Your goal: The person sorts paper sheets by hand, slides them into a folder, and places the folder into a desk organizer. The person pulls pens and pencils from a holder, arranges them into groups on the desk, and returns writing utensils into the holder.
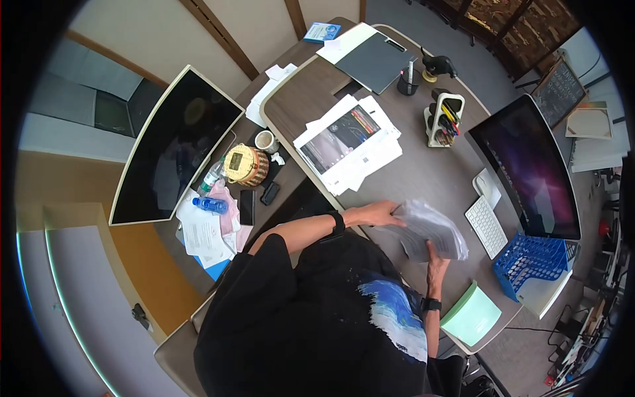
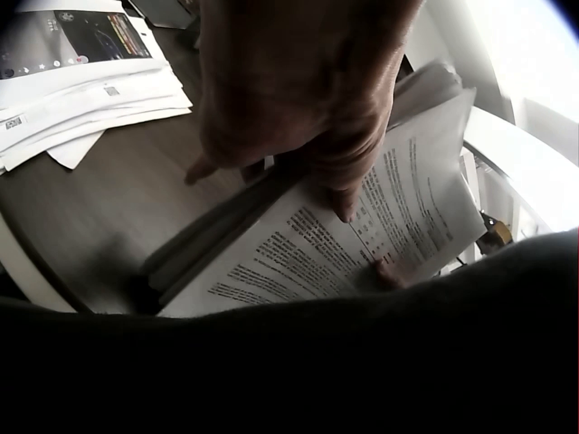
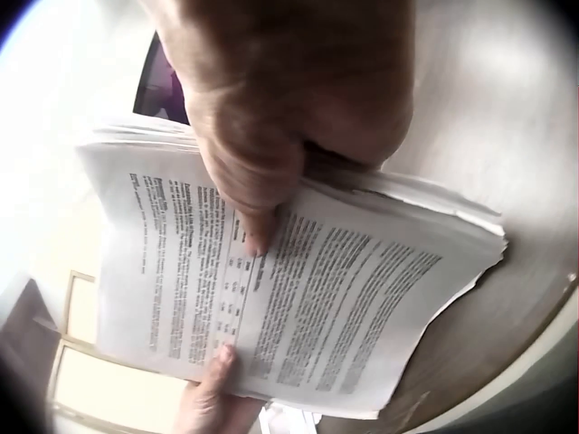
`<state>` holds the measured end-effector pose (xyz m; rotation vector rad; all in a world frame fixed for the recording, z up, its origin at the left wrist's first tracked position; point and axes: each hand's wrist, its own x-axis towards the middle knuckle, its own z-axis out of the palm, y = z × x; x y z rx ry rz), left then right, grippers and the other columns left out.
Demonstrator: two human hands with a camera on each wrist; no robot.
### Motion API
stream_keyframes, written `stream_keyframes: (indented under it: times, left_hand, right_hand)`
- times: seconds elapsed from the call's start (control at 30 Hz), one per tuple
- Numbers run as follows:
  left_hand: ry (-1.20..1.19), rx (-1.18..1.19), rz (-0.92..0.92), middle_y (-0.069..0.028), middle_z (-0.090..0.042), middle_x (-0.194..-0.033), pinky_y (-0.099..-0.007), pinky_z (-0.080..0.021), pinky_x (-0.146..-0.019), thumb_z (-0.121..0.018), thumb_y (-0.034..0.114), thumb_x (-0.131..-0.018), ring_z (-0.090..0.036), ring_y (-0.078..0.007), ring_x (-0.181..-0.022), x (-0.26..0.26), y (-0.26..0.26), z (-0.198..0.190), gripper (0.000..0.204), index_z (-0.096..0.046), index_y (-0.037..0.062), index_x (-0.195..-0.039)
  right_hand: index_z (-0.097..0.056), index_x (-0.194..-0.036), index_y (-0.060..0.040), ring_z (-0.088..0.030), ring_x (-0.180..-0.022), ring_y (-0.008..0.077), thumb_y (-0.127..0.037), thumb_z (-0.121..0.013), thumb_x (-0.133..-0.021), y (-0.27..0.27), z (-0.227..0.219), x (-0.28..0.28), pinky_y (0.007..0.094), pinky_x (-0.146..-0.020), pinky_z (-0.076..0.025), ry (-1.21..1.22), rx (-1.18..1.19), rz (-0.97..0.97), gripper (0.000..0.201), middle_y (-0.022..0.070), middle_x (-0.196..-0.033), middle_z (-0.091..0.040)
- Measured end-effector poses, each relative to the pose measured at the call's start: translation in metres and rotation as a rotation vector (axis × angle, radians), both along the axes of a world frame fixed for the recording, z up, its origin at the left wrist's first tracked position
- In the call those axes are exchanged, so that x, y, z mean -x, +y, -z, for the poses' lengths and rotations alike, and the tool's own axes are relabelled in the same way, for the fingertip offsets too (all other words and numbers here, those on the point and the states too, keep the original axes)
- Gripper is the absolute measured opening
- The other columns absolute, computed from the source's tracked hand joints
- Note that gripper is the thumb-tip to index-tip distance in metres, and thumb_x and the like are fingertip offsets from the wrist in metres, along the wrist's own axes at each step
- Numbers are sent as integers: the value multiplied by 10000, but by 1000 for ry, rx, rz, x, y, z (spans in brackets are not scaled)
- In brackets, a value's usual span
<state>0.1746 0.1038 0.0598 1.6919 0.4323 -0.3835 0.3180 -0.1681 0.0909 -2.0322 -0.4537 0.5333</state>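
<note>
Paper stack [image 1: 436, 228] lay between my hands, both in contact, neither nearer; long axis ran across line joining them. Left hand [image 1: 377, 213] gripped one long edge, right hand [image 1: 436, 262] clamped opposite edge, thumbs on printed face.

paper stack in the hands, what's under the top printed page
Edges of more pages show behind the top printed page; what is printed on them is covered and can't be seen.
</note>
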Motion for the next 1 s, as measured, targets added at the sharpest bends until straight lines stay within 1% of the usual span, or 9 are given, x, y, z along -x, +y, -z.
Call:
stream_keyframes:
  times: [0.07,0.23,0.3,0.33,0.53,0.63,0.7,0.83,1.0]
  left_hand:
    - [-37,59,-80,-204,-763,-1181,-375,-523,-1008,-838,462,-918,-699,-260,-1104,2,12,45,656,-693,-55,-1296]
    - [-209,240,-199,-195,-746,-1213,-397,-526,-996,-836,464,-904,-697,-313,-1125,32,82,31,730,-633,-64,-1366]
    - [-557,165,-261,-220,-678,-1369,-393,-466,-1121,-783,365,-971,-624,-313,-1288,48,99,32,713,-536,-81,-1470]
    - [-517,291,-224,-246,-590,-1493,-396,-396,-1204,-735,262,-1010,-545,-297,-1393,55,109,28,698,-443,-67,-1553]
    - [-387,276,-313,-200,-604,-1484,-386,-437,-1164,-725,176,-1023,-554,-239,-1365,89,140,61,657,-436,-38,-1573]
    - [-361,443,-459,-128,-664,-1393,-344,-505,-1089,-701,139,-1048,-610,-187,-1268,116,166,72,560,-487,-49,-1531]
    - [-335,483,-591,-112,-696,-1311,-331,-549,-1019,-708,118,-1043,-650,-170,-1183,140,191,84,510,-527,-40,-1493]
    - [-256,383,-769,-96,-714,-1241,-327,-581,-944,-721,132,-1037,-687,-159,-1085,193,259,93,432,-573,-31,-1408]
    - [-146,252,-870,-134,-715,-1257,-349,-597,-943,-726,127,-1032,-708,-198,-1084,233,353,77,441,-562,-45,-1403]
  right_hand:
    - [-621,-1401,44,-635,-1191,245,-230,-849,-926,22,-12,4,380,-1077,-482,6,42,5,595,137,-1311,-683]
    - [-655,-1340,87,-648,-1140,208,-200,-831,-952,99,-49,23,366,-1035,-504,79,-35,67,513,125,-1260,-709]
    - [-642,-1330,134,-668,-1137,219,-162,-812,-966,127,-37,27,361,-1019,-516,124,-133,119,499,165,-1296,-702]
    - [-634,-1339,140,-672,-1148,221,-147,-807,-967,143,-34,34,356,-1013,-525,212,-190,168,501,182,-1302,-700]
    - [-595,-1407,122,-681,-1176,251,-132,-786,-974,195,-21,43,368,-1018,-541,356,-37,173,536,212,-1322,-692]
    - [-552,-1490,48,-688,-1174,264,-154,-775,-981,232,-61,48,387,-1031,-541,170,316,-46,591,201,-1320,-696]
    - [-500,-1549,-24,-697,-1171,264,-115,-743,-993,254,-89,61,401,-1046,-534,-122,27,-156,614,196,-1313,-699]
    - [-517,-1498,-20,-701,-1189,289,33,-691,-978,303,-209,88,420,-1070,-518,-256,-191,-305,552,188,-1313,-703]
    - [-600,-1296,-4,-681,-868,296,45,-679,-955,302,-306,108,421,-797,-531,-766,-394,-699,353,161,-1051,-709]
